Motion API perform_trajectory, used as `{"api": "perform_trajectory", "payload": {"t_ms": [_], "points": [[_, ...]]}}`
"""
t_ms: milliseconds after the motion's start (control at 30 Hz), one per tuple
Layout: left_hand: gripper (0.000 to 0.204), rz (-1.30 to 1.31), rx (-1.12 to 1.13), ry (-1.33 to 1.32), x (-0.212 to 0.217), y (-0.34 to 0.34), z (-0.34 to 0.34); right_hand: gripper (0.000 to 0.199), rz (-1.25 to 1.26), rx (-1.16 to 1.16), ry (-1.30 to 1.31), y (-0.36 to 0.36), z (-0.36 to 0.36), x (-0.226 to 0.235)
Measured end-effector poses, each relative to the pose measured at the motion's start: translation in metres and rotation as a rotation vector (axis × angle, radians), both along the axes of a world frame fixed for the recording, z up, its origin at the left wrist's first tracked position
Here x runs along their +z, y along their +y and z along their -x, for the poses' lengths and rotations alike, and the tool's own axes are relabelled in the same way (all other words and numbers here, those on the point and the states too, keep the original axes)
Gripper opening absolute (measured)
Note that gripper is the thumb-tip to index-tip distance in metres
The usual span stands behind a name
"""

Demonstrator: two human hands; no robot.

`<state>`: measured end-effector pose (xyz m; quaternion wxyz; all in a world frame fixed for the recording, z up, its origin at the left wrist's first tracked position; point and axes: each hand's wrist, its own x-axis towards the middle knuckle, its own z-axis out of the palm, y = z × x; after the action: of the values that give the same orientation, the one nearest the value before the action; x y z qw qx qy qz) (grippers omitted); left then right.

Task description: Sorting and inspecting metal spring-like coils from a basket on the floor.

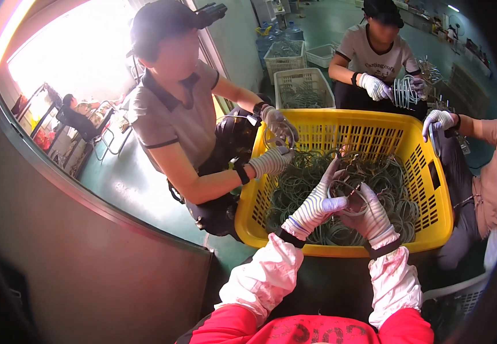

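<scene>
My left hand [317, 203] and my right hand [370, 217], both in striped work gloves, are raised over a yellow plastic basket [343, 250]. Between them is a thin coiled cable [349, 188], looped into a ring. The right fingers curl round its right side. On its left side the left thumb presses, while the left forefinger points up and away. Beneath my hands, a heap of grey-green coiled cables [300, 178] fills the basket; part of it is hidden behind my gloves.
Across the basket's left side, a co-worker's gloved hands [277, 157] hold a coil. Another co-worker at the back holds a bundle of loops [404, 93]. At right, a third person's gloved hand [438, 121] hangs near the rim. White crates [305, 74] stand behind; a metal partition [105, 252] is at left.
</scene>
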<state>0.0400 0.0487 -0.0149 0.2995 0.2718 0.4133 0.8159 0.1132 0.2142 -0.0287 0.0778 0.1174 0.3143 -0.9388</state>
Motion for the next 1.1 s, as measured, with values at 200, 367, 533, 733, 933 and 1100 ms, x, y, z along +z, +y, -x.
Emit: {"api": "perform_trajectory", "payload": {"t_ms": [200, 367, 533, 733, 933, 1100], "points": [[0.092, -0.141, 0.038, -0.253, 0.017, -0.013, -0.011, 0.063, -0.299, 0.274, -0.132, 0.014, -0.01, 0.018], [0.09, -0.001, 0.173, -0.201, -0.004, -0.008, -0.005, 0.058, -0.263, 0.247, -0.183, 0.018, -0.013, 0.01], [0.084, 0.033, 0.231, -0.151, -0.006, -0.006, -0.012, 0.049, -0.09, 0.214, -0.143, 0.021, -0.015, 0.001], [0.073, -0.018, 0.311, -0.128, -0.009, 0.004, -0.006, 0.039, -0.249, 0.097, -0.195, 0.012, -0.015, 0.013], [0.073, 0.054, 0.285, -0.255, -0.001, -0.01, 0.006, 0.041, -0.232, 0.137, -0.194, 0.006, -0.001, 0.01], [0.062, 0.051, 0.337, -0.323, -0.004, -0.002, 0.001, 0.05, -0.514, 0.136, -0.21, 0.025, -0.004, 0.012]]}}
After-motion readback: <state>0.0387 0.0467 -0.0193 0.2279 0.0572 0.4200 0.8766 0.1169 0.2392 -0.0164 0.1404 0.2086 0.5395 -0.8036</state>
